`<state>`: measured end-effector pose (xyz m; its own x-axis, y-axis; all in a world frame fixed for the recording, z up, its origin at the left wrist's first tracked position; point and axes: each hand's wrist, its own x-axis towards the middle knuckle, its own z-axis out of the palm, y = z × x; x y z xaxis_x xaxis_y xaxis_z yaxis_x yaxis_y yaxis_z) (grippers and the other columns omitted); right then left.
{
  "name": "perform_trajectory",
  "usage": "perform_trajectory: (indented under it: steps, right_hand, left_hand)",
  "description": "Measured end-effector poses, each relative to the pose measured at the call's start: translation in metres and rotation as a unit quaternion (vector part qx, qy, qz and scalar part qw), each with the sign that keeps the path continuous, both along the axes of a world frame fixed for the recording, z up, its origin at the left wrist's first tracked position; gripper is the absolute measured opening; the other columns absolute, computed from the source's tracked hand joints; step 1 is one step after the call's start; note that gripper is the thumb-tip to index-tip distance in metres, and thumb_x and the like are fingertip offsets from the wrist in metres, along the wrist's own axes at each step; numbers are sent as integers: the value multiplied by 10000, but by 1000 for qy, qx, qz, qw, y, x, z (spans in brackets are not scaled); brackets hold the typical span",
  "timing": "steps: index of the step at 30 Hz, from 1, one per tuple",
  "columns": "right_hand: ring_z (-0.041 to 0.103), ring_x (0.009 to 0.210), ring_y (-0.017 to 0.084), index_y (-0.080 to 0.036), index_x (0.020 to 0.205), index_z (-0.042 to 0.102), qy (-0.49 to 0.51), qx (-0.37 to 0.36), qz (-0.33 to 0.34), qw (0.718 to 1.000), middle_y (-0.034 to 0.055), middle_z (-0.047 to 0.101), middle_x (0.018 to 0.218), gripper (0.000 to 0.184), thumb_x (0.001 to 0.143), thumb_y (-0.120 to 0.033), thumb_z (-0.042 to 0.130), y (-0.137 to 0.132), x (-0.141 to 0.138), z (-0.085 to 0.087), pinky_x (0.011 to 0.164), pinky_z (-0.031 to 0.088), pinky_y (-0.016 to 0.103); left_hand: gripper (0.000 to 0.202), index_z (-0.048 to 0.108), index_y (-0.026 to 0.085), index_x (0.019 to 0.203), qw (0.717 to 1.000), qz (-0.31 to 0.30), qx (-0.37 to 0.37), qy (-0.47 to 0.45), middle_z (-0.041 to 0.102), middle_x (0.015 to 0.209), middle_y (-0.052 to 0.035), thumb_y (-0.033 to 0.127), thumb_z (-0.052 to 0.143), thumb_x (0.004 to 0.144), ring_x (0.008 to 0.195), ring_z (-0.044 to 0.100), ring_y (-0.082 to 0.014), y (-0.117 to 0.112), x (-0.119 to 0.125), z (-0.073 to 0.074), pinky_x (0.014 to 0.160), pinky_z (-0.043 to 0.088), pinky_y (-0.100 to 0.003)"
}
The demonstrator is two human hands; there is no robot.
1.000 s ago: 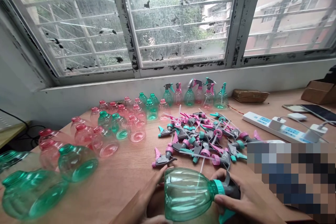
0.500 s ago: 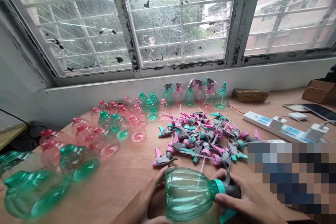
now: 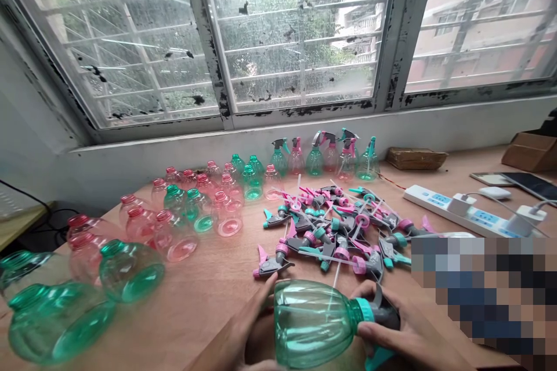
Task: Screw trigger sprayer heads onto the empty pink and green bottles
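Note:
A clear green spray bottle (image 3: 313, 322) lies sideways between my hands at the near edge of the table, its base to the left. My left hand (image 3: 248, 327) is wrapped round the base end. At the neck, my right hand (image 3: 391, 324) is closed on the grey and teal spray head (image 3: 380, 316), thumb against the teal collar. The head sits on the bottle's neck. Just beyond is a heap of loose spray heads (image 3: 342, 249) in pink, teal and grey, with thin white tubes.
Several open green bottles (image 3: 130, 272) and pink bottles (image 3: 176, 237) stand at the left. Finished-looking spray bottles (image 3: 315, 159) line the wall. To the right are a power strip (image 3: 461, 211) with plugs, a brown package (image 3: 415, 158), phones (image 3: 533, 185) and a blurred-out patch.
Hardly anything differs. Both hands keep their hold on the spray bottle, which stays in nearly the same place.

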<state>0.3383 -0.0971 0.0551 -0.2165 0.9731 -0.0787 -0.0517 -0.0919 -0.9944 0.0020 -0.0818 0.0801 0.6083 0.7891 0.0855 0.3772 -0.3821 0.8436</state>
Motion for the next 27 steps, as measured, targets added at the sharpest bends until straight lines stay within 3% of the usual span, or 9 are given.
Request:
perform_trajectory:
  steps: [4,7,10,13,18,21,27]
  right_hand:
    - [569,681,171,-183,985,709,12,-9,1,1000,-21,641,741,547,746,-614,945,0,1,-4,631,458,258]
    - [554,680,166,-182,991,715,10,-9,-2,1000,-24,634,749,540,740,-595,957,0,2,-6,619,437,249]
    - [564,683,168,-181,999,716,6,-8,0,1000,-24,637,750,534,756,-597,947,-1,3,-7,624,444,252]
    - [574,691,172,-184,1012,714,-1,-8,0,1000,-25,647,746,525,764,-583,948,-1,3,-6,635,455,259]
    - [576,688,172,-184,1003,711,6,-10,1,1000,-25,652,734,535,756,-593,949,-2,2,-2,636,462,263]
    - [581,682,169,-183,985,710,9,-18,-9,1000,-23,645,738,553,729,-602,963,-2,1,-1,636,471,262]
    - [602,645,170,-195,973,703,6,-17,-7,1000,-29,653,707,568,718,-636,954,-2,0,-2,619,492,260]
  left_hand:
    - [894,253,466,1710,1000,13,8,-4,376,1796,3,332,761,986,1659,367,-320,0,4,1,1356,344,-478]
    - [797,237,493,1708,1000,9,5,2,389,1790,27,302,650,1053,1640,411,-284,1,2,-4,1369,310,-465]
    - [1029,108,511,1723,1000,5,-4,2,365,1800,31,274,770,971,1652,385,-297,1,-2,-8,1371,296,-477]
    - [1149,124,488,1728,1000,2,-13,14,353,1806,11,259,870,884,1659,366,-323,1,-3,-5,1368,300,-488]
    - [864,231,454,1718,1000,5,10,17,347,1809,3,275,704,1017,1632,426,-286,-1,6,6,1348,361,-428]
    - [741,275,450,1709,1000,10,13,20,392,1789,12,304,621,1070,1639,412,-275,-1,8,6,1366,320,-432]
    - [1143,99,448,1742,999,4,-27,-22,344,1810,-14,332,861,898,1664,350,-340,0,3,-1,1379,254,-526]
